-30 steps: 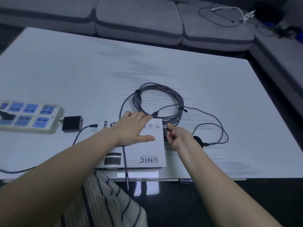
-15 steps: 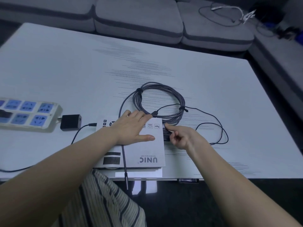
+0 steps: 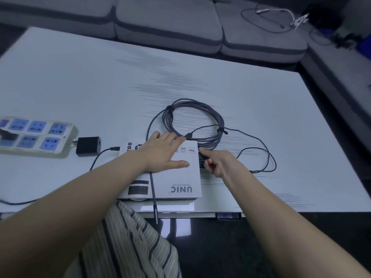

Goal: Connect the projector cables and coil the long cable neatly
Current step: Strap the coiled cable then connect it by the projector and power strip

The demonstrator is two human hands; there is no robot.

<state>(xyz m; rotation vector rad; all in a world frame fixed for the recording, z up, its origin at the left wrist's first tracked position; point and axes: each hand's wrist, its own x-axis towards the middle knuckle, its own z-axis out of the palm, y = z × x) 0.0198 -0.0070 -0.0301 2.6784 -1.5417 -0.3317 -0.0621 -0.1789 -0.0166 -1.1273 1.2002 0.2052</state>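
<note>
At lower centre of the frame the left hand [image 3: 163,152] lies spread flat on the projector [image 3: 176,177], apparently bracing it, while the right hand [image 3: 217,162] pinches a dark plug [image 3: 201,157] at its right side, below the coiled cable [image 3: 195,122] on the worktop [image 3: 80,81].

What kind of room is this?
Most likely a living room: a grey sofa wraps around a big low white table, with a small projector and a power strip set out on it.
</note>
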